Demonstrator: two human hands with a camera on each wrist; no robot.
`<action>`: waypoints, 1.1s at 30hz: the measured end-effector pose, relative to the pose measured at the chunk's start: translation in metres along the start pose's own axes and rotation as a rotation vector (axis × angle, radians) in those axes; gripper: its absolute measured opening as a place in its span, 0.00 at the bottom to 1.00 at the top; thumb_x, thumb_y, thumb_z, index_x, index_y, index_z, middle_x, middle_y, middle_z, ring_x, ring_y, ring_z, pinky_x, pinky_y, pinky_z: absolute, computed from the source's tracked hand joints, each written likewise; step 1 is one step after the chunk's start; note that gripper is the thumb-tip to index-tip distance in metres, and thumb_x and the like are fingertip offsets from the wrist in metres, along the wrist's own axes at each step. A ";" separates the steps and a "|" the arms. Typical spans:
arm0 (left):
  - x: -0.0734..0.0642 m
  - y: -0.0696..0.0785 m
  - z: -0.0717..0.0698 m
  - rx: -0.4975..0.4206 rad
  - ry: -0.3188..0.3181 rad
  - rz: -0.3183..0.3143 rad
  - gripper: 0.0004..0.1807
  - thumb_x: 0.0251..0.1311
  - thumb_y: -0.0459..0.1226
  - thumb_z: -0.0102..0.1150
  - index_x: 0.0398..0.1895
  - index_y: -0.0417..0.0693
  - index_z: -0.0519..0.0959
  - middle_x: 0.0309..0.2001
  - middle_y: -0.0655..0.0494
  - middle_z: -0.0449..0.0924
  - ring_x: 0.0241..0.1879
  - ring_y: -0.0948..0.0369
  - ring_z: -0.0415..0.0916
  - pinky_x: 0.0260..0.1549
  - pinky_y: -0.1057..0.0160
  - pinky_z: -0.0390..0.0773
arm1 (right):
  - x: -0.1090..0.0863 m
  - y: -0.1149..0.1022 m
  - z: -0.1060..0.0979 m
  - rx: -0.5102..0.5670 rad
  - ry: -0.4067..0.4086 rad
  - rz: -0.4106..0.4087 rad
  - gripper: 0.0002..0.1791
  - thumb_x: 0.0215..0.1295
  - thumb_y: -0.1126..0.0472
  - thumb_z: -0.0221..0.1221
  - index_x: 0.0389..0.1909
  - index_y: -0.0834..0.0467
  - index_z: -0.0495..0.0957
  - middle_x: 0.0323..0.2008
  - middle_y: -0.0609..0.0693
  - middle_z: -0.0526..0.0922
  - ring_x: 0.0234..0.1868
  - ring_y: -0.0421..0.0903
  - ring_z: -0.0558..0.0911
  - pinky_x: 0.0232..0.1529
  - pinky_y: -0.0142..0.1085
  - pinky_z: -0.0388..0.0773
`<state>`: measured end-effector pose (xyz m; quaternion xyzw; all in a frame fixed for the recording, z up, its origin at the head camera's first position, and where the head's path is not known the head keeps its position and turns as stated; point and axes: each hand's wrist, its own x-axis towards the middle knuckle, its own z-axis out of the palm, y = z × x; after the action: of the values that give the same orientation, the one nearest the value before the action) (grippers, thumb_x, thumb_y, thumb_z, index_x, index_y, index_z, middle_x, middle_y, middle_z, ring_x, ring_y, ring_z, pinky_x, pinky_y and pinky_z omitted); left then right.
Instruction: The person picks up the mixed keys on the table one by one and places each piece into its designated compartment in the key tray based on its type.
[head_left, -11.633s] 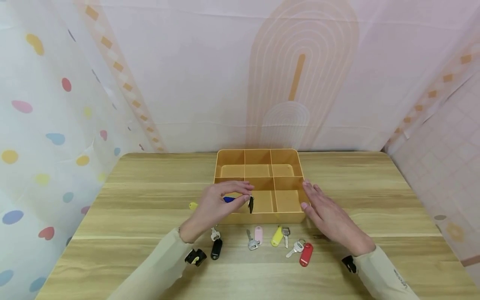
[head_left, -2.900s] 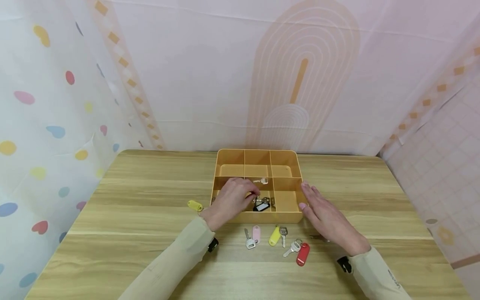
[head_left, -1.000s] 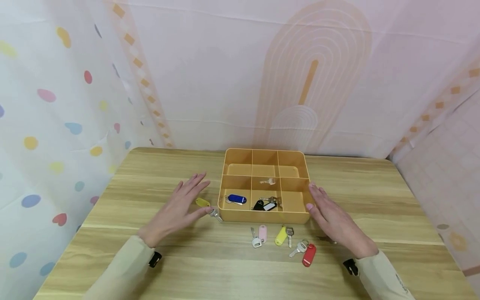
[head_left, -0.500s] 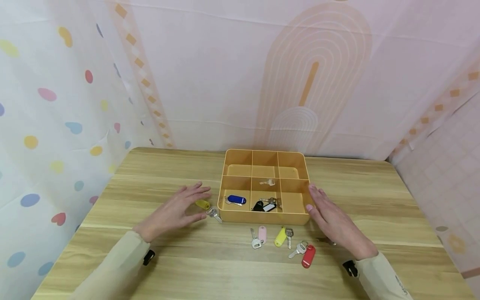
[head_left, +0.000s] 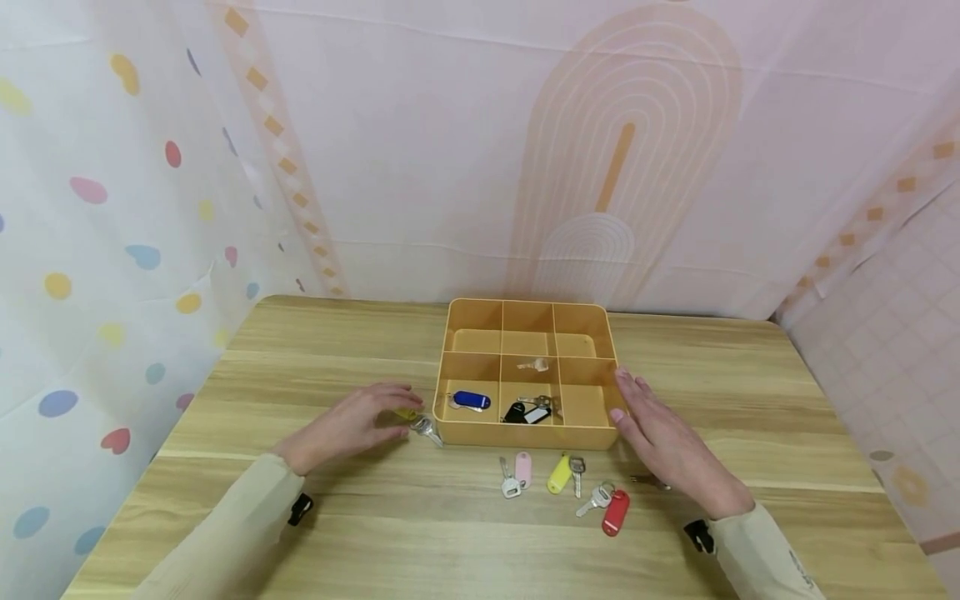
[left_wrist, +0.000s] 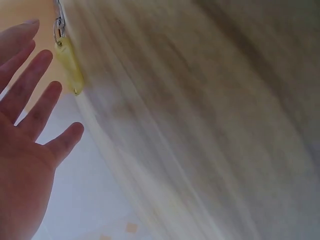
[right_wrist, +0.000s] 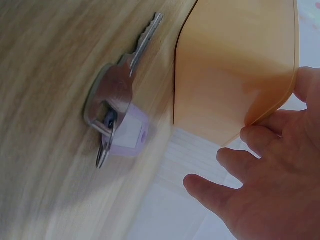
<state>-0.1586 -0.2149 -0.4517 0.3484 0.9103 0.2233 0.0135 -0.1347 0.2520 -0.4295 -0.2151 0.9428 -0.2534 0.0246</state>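
Note:
My left hand (head_left: 352,427) is low over the table, left of the orange divided box (head_left: 525,435), fingers around a yellow key tag (head_left: 406,413) with its key (head_left: 427,429). In the left wrist view the fingers (left_wrist: 37,115) are spread, and the yellow tag (left_wrist: 71,67) lies just past them. My right hand (head_left: 678,442) rests its straight fingertips on the box's right side. Below that hand, the right wrist view has a key (right_wrist: 112,92) with a pale purple tag (right_wrist: 131,131); the head view hides its tag.
Inside the box, a blue-tagged key (head_left: 472,400) lies front left and black tags (head_left: 515,412) with keys lie front middle. Before the box lie keys with a pink tag (head_left: 523,470), a yellow tag (head_left: 559,473) and a red tag (head_left: 616,512). A patterned curtain (head_left: 420,167) hangs behind.
Keys with black tags now lie in the front middle compartment; one black-tagged key has left the table. My left hand moved left out of the box and down beside the yellow tag. The right hand stays.

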 end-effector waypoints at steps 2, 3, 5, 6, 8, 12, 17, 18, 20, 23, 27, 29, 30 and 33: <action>0.000 -0.001 0.000 0.001 -0.007 -0.001 0.21 0.61 0.36 0.72 0.57 0.43 0.84 0.61 0.44 0.82 0.63 0.41 0.75 0.63 0.38 0.72 | 0.000 0.000 0.000 0.001 -0.003 0.001 0.36 0.85 0.45 0.40 0.83 0.62 0.47 0.82 0.59 0.48 0.80 0.64 0.51 0.76 0.62 0.53; 0.000 -0.002 0.000 -0.001 -0.012 -0.005 0.20 0.61 0.36 0.72 0.57 0.43 0.84 0.60 0.45 0.82 0.63 0.42 0.76 0.63 0.38 0.73 | 0.000 0.000 0.000 0.002 -0.002 0.000 0.36 0.85 0.45 0.40 0.83 0.62 0.47 0.82 0.59 0.48 0.80 0.64 0.51 0.76 0.62 0.53; 0.000 -0.004 0.001 0.006 -0.019 -0.007 0.19 0.62 0.36 0.72 0.56 0.43 0.85 0.59 0.45 0.83 0.61 0.43 0.77 0.62 0.39 0.74 | 0.000 -0.001 0.001 0.002 0.002 -0.004 0.36 0.85 0.46 0.40 0.82 0.62 0.47 0.82 0.59 0.49 0.80 0.64 0.51 0.75 0.62 0.53; 0.000 -0.004 0.001 0.004 -0.024 -0.014 0.19 0.62 0.36 0.72 0.56 0.43 0.85 0.59 0.46 0.83 0.61 0.44 0.77 0.62 0.39 0.74 | 0.000 -0.001 0.001 0.002 0.003 -0.006 0.36 0.85 0.46 0.41 0.82 0.62 0.47 0.82 0.60 0.49 0.80 0.64 0.51 0.75 0.62 0.53; 0.000 -0.005 0.002 0.006 -0.035 -0.016 0.17 0.62 0.36 0.72 0.54 0.44 0.86 0.57 0.48 0.84 0.60 0.45 0.78 0.62 0.41 0.75 | 0.000 -0.002 0.001 0.001 0.006 -0.009 0.36 0.85 0.46 0.41 0.82 0.62 0.48 0.82 0.60 0.50 0.80 0.65 0.52 0.75 0.63 0.54; 0.001 -0.006 0.004 0.009 -0.048 -0.011 0.14 0.63 0.35 0.72 0.51 0.45 0.88 0.55 0.51 0.84 0.58 0.48 0.79 0.61 0.42 0.76 | -0.001 -0.002 0.001 -0.001 0.007 -0.008 0.36 0.85 0.46 0.41 0.83 0.61 0.48 0.82 0.59 0.49 0.80 0.64 0.51 0.75 0.63 0.54; 0.003 -0.005 0.006 0.000 -0.035 -0.021 0.10 0.64 0.36 0.71 0.48 0.46 0.89 0.53 0.53 0.85 0.55 0.49 0.81 0.59 0.44 0.78 | -0.001 -0.002 0.001 0.008 0.012 -0.007 0.35 0.85 0.47 0.42 0.83 0.61 0.48 0.82 0.60 0.50 0.80 0.65 0.51 0.75 0.63 0.53; 0.003 -0.005 0.007 0.002 -0.029 -0.021 0.10 0.64 0.35 0.71 0.47 0.47 0.89 0.52 0.53 0.85 0.55 0.50 0.81 0.58 0.44 0.79 | -0.001 -0.002 0.002 0.010 0.012 -0.006 0.35 0.85 0.47 0.41 0.83 0.61 0.48 0.82 0.60 0.50 0.80 0.65 0.51 0.75 0.63 0.53; 0.004 -0.005 0.008 0.004 -0.019 -0.023 0.08 0.64 0.35 0.70 0.46 0.47 0.89 0.51 0.53 0.86 0.53 0.51 0.82 0.57 0.46 0.80 | -0.001 -0.002 0.002 0.011 0.012 -0.004 0.36 0.85 0.46 0.41 0.83 0.61 0.48 0.81 0.61 0.50 0.80 0.65 0.51 0.75 0.63 0.53; 0.006 -0.006 0.008 0.002 0.001 -0.020 0.06 0.65 0.34 0.69 0.44 0.47 0.89 0.49 0.54 0.87 0.51 0.54 0.84 0.56 0.49 0.82 | -0.001 -0.001 0.001 0.010 0.012 0.001 0.36 0.85 0.46 0.41 0.83 0.61 0.48 0.82 0.61 0.50 0.80 0.65 0.51 0.75 0.63 0.53; 0.006 -0.007 0.008 -0.004 0.037 -0.003 0.06 0.65 0.31 0.69 0.42 0.48 0.89 0.46 0.56 0.88 0.48 0.56 0.85 0.52 0.51 0.84 | -0.001 0.000 0.001 0.007 0.007 0.009 0.36 0.85 0.45 0.40 0.83 0.61 0.47 0.82 0.60 0.49 0.81 0.64 0.50 0.76 0.62 0.52; 0.005 -0.007 0.007 -0.005 0.055 0.012 0.06 0.65 0.30 0.68 0.42 0.48 0.89 0.45 0.57 0.88 0.47 0.56 0.86 0.51 0.52 0.84 | -0.001 0.000 0.001 0.006 0.005 0.008 0.36 0.85 0.45 0.40 0.83 0.61 0.47 0.82 0.60 0.49 0.81 0.64 0.50 0.76 0.62 0.53; 0.004 -0.007 0.007 -0.005 0.062 0.015 0.07 0.65 0.30 0.68 0.42 0.48 0.89 0.45 0.57 0.89 0.46 0.56 0.86 0.50 0.52 0.85 | -0.001 0.000 0.001 0.006 0.005 0.007 0.36 0.85 0.45 0.40 0.83 0.61 0.47 0.82 0.60 0.49 0.80 0.64 0.50 0.76 0.62 0.53; 0.002 -0.006 0.003 -0.023 0.077 0.013 0.07 0.64 0.30 0.68 0.42 0.47 0.90 0.45 0.56 0.89 0.46 0.56 0.86 0.49 0.53 0.85 | -0.001 0.000 0.001 0.004 0.003 0.005 0.36 0.85 0.45 0.41 0.83 0.61 0.47 0.82 0.60 0.49 0.80 0.64 0.50 0.75 0.62 0.53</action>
<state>-0.1632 -0.2168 -0.4569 0.3455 0.9052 0.2469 -0.0190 -0.1338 0.2515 -0.4301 -0.2125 0.9429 -0.2552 0.0244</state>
